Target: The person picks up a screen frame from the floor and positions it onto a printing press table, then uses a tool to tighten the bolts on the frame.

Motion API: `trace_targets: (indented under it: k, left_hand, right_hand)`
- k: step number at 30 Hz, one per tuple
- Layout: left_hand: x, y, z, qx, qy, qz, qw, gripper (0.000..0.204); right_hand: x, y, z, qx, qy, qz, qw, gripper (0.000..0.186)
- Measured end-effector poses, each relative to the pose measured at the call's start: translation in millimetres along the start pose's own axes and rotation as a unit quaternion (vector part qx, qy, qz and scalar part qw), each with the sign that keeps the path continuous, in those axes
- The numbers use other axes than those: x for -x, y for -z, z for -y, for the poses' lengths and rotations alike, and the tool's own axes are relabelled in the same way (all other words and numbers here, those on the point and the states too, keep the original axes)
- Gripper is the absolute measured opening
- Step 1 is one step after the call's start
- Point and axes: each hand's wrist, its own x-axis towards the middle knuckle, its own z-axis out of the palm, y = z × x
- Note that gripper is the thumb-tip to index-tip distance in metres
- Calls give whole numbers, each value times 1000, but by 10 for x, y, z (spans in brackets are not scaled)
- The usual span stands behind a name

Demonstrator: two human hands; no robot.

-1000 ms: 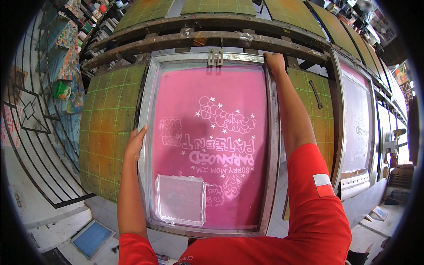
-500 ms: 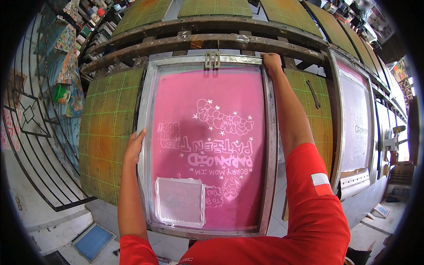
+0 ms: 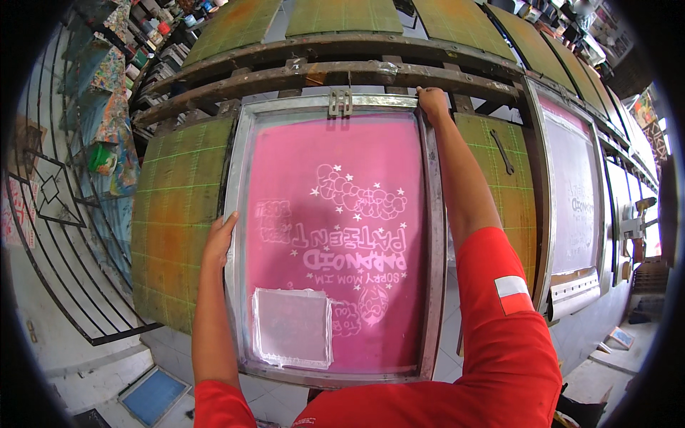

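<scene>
Red shirt fabric (image 3: pixel 421 405) is filling the space at the near end of a pink-meshed silkscreen (image 3: pixel 332 239), which is occupying the gap between the two forearms and showing pale, upside-down lettering and stars. A squarish pale patch (image 3: pixel 292 327) is covering the silkscreen's near left corner. Along the silkscreen's left side, the left hand (image 3: pixel 220 239) is holding the metal frame, its grip clamped there, thumb lying on the bar and fingers mostly hidden. At the silkscreen's far right corner, the right hand (image 3: pixel 432 103) is clasping the frame, its grip wrapped over the metal. A metal bracket (image 3: pixel 340 103) is straddling the silkscreen's far bar. Left of the silkscreen, a gridded board (image 3: pixel 182 221) is running alongside; to its right, a matching board (image 3: pixel 499 196) is carrying a wrench (image 3: pixel 502 151). Farther right of the silkscreen, a second silkscreen (image 3: pixel 572 189) is slanting away. Beyond the silkscreen's far end, dark rails (image 3: pixel 321 75) are stretching across, and more gridded boards (image 3: pixel 342 16) are lining up behind them.
</scene>
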Motion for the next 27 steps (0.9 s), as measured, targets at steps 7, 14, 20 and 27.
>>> trace_targets:
  k: [7, 14, 20, 27]
  left_hand:
    - [151, 64, -87, -105, -20, -17, 994, 69]
    - [1139, 369, 630, -207, 32, -29, 977, 73]
    - [1199, 350, 687, -151, -60, -95, 982, 58]
    - [1391, 955, 228, -157, -115, -67, 979, 57]
  right_hand:
    - [672, 594, -228, -156, -25, 170, 973, 63]
    - [3309, 1607, -269, -85, -2, 224, 971, 55]
    - [3831, 1509, -181, -101, -16, 95, 990, 35]
    - [4185, 1854, 470, -230, -89, 31, 969, 36]
